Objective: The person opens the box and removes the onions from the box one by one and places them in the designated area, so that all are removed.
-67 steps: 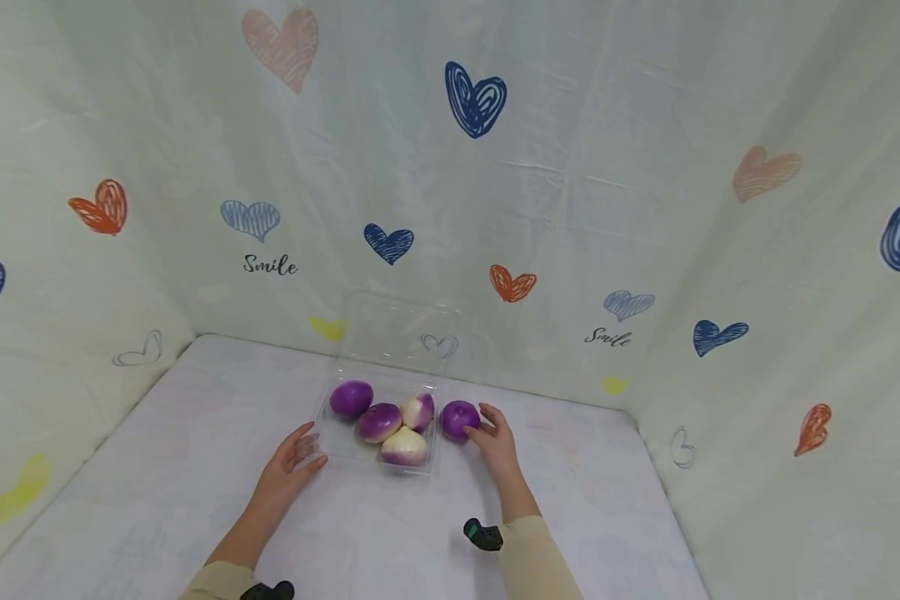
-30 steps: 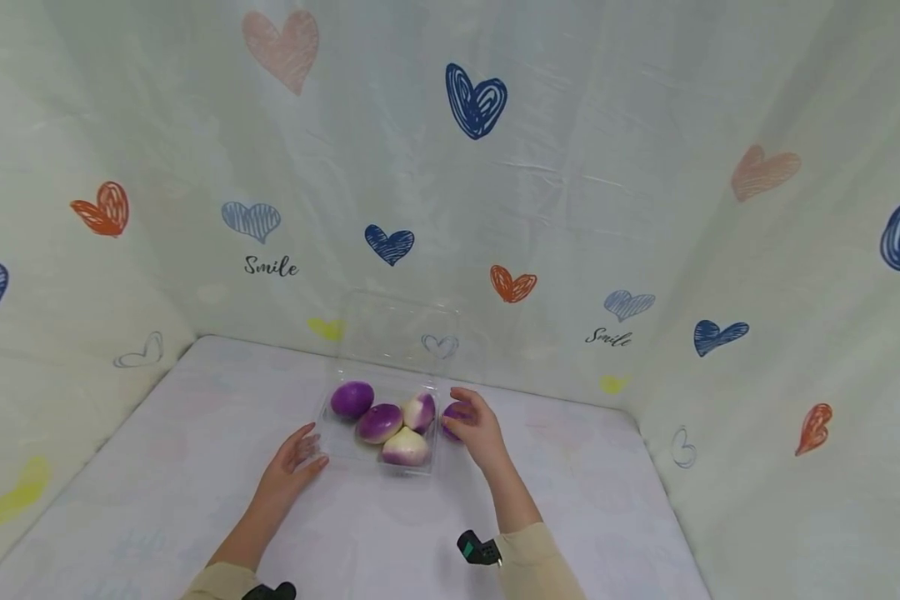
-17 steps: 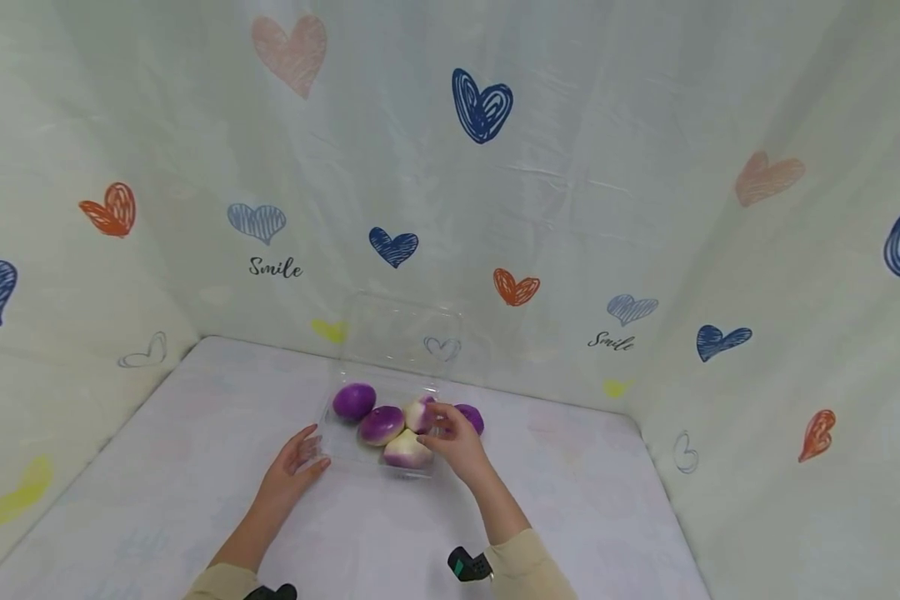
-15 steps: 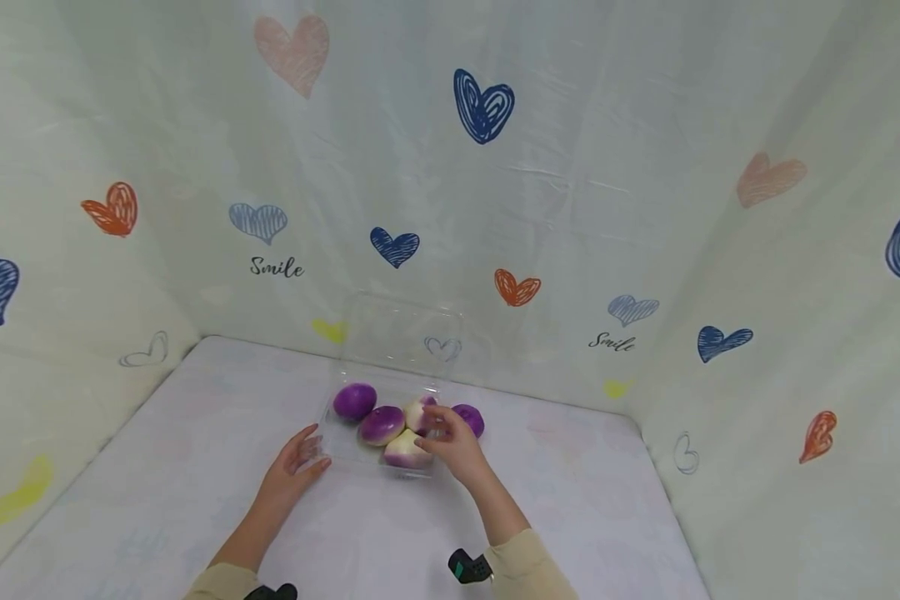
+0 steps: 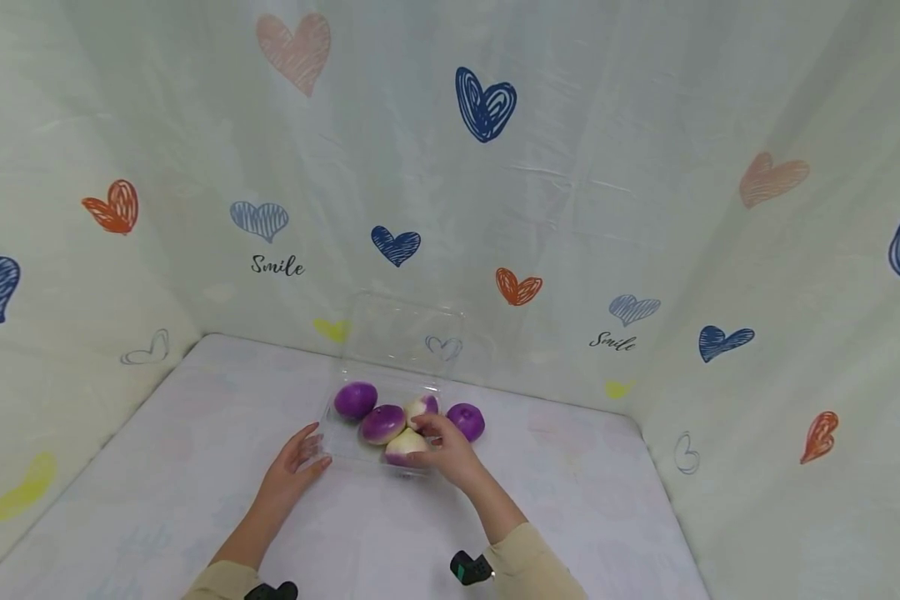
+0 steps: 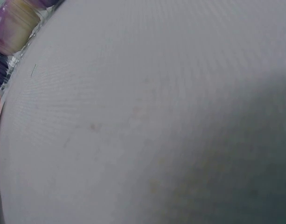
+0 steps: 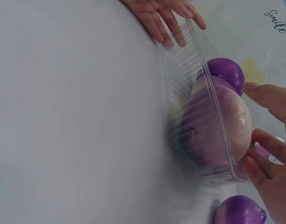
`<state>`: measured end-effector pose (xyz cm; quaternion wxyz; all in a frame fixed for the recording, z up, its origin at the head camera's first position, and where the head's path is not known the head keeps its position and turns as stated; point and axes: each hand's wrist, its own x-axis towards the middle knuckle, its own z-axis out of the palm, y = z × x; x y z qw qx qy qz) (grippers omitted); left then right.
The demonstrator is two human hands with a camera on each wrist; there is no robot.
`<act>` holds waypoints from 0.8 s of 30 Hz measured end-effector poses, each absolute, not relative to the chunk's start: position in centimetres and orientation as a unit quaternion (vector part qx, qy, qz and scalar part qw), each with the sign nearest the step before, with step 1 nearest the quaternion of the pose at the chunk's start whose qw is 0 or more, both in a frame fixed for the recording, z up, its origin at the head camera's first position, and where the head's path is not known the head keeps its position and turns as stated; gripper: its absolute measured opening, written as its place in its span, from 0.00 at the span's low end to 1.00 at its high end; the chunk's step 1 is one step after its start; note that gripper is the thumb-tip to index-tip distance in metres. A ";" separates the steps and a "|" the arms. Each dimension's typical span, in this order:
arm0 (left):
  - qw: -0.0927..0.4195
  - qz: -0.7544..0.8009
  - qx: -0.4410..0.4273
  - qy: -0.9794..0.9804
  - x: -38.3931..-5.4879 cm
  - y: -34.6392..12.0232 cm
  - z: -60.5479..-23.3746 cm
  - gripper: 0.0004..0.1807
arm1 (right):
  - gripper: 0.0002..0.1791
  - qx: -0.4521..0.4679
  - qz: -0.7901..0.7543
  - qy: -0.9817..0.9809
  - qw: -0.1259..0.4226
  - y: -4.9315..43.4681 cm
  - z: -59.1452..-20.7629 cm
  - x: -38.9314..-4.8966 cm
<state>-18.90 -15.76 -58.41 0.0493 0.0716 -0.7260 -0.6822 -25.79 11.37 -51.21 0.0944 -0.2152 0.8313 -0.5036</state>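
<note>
My left hand [image 5: 291, 467] rests at the left end of a clear plastic clamshell box [image 5: 345, 454], fingers fairly straight along its wall. In the right wrist view those fingers [image 7: 154, 25] touch the box's end. Several purple-and-white turnips lie inside. My right hand [image 5: 450, 450] reaches over the box's right side, its thumb and fingers spread loosely about the front-right turnip [image 5: 401, 446]. Seen from the right wrist, fingertips are right at that turnip's [image 7: 212, 126] upper surface, without curling round it. A lone purple turnip [image 5: 467, 422] sits outside the box, just beyond the right hand.
The box's lid [image 5: 401, 333] stands raised at the back, against a curtain [image 5: 570, 208] printed with hearts. A pale cloth [image 5: 570, 500] covers the table. Black wrist devices [image 5: 471, 568] are worn at both sleeves.
My right hand has left the lone turnip outside the box and moved left and nearer, over the front-right turnip inside. The left hand has stayed at the box.
</note>
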 end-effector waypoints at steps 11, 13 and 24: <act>0.056 -0.695 0.055 -0.714 -18.9 -15.8 -58.9 0.39 | 0.27 -0.221 -0.426 0.871 0.108 11.1 -50.9 -26.2; 0.057 -0.698 0.052 -0.712 -18.9 -15.8 -59.0 0.39 | 0.26 -0.213 -0.423 0.874 0.112 11.1 -50.9 -26.2; 0.042 -0.687 0.063 -0.723 -18.7 -15.8 -58.2 0.39 | 0.25 -0.235 -0.390 0.885 0.098 10.9 -51.0 -26.4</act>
